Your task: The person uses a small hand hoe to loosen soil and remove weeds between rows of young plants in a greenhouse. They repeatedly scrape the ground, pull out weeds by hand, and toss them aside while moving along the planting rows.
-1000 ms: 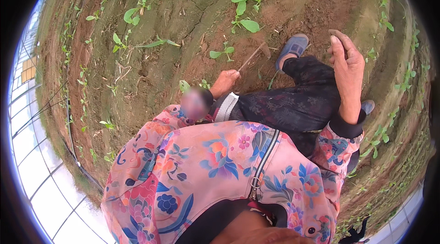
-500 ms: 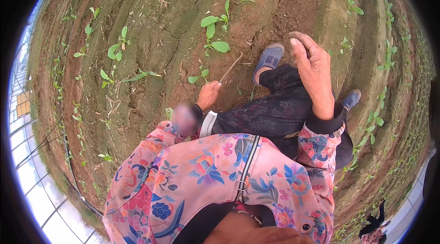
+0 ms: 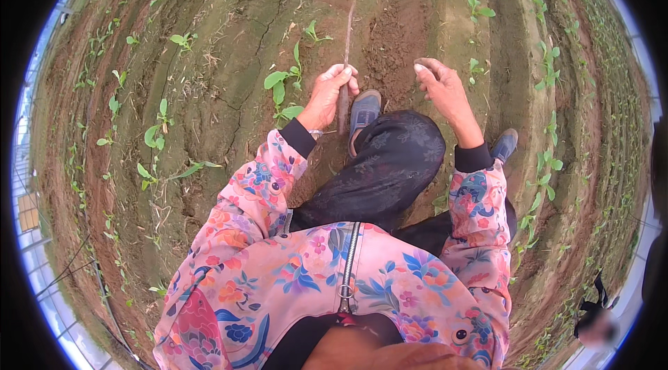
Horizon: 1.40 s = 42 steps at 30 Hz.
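Jacket [image 3: 334,279], pink floral, zipped, nearest me. My left hand [image 3: 327,95] fists a thin brown stick [image 3: 346,43], its tip angled into crumbly soil [image 3: 390,29]. My right hand [image 3: 445,92] hangs loosely spread, holding nothing. Seedlings [image 3: 282,85] just left; bare furrows beyond.

Head-worn fisheye, straight down, close
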Available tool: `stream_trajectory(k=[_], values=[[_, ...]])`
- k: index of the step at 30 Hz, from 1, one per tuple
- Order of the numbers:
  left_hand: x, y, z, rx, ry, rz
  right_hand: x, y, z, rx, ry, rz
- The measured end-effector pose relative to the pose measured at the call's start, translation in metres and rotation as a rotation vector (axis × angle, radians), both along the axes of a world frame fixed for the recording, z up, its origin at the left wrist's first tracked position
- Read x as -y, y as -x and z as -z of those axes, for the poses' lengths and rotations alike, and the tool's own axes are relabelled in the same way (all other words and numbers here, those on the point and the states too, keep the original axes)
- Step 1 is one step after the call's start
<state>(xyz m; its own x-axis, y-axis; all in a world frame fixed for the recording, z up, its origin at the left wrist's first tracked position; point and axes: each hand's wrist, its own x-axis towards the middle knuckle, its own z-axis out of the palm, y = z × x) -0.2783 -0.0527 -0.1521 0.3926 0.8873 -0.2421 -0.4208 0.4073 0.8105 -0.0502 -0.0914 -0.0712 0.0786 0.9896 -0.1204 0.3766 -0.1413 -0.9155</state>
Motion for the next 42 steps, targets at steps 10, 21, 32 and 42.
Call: stream_trajectory(k=[10,21,32,42], values=[[-0.047,-0.098,0.02,0.258,0.196,0.273,0.006,0.017,0.081,-0.552,0.135,-0.085],[-0.031,-0.104,-0.151,-0.94,-0.826,0.082,-0.036,-0.068,0.12,-0.266,0.134,0.36],[0.018,-0.225,-0.129,-0.729,-1.454,0.337,-0.182,-0.166,0.196,0.604,0.08,0.258],[0.014,-0.225,-0.156,-0.605,-1.336,0.4,0.024,-0.122,0.138,0.577,0.297,0.038]])
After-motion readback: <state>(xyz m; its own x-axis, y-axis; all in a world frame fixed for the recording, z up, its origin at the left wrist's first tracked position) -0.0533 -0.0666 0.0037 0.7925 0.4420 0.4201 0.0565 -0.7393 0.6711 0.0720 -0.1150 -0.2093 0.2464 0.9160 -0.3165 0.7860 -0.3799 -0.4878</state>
